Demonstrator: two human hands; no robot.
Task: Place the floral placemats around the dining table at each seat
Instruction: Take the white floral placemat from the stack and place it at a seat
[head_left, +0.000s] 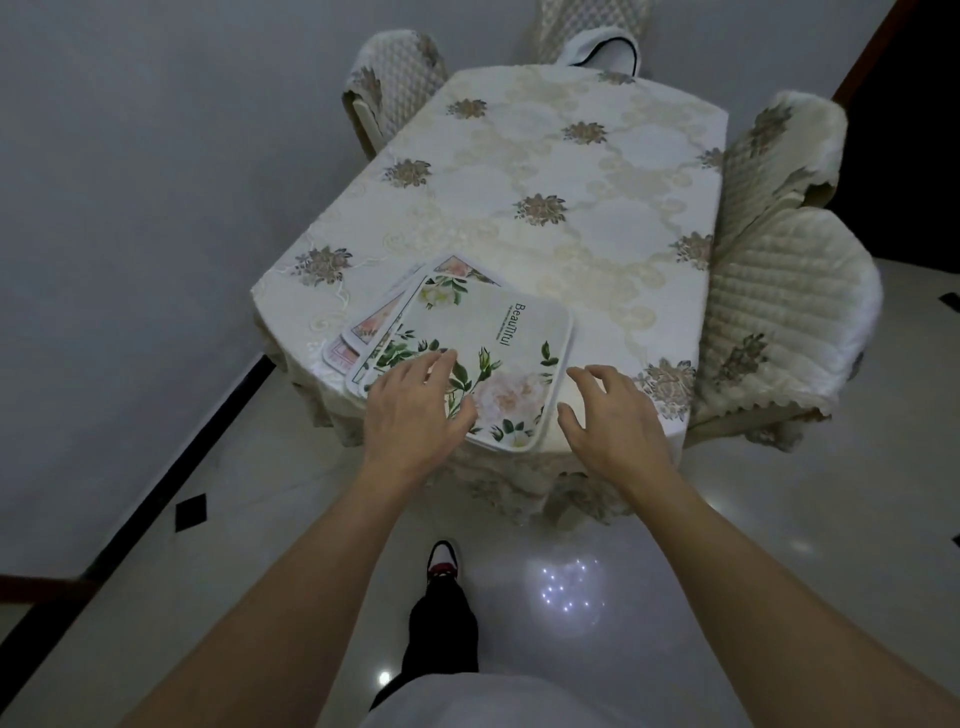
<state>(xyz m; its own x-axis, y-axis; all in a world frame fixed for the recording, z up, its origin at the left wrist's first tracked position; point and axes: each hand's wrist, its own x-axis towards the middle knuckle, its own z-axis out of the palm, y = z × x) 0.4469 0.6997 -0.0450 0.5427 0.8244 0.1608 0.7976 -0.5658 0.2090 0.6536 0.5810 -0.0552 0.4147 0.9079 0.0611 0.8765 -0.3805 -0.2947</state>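
The floral placemats (498, 353) are stacked and fanned at the near left corner of the dining table (571, 208), probably so that single mats can be lifted off. The top mat is touched by the left hand (410, 410), fingers loosely spread. The right hand (608, 415) is held spread just beside it, gripping nothing. The mat looks nearly square and lies askew to the table edges, its lettering running toward the near edge.

One cream, cloth-covered counter (597, 218). One fanned stack of white floral fabric placemats (498, 353); at least four layers show, exact count unreadable. Four cream quilted chairs: far-left chair (395, 88), far-end chair (587, 26), right rear chair (779, 156), right near chair (789, 322). Two bare grips: left grip (410, 410), right grip (613, 415).
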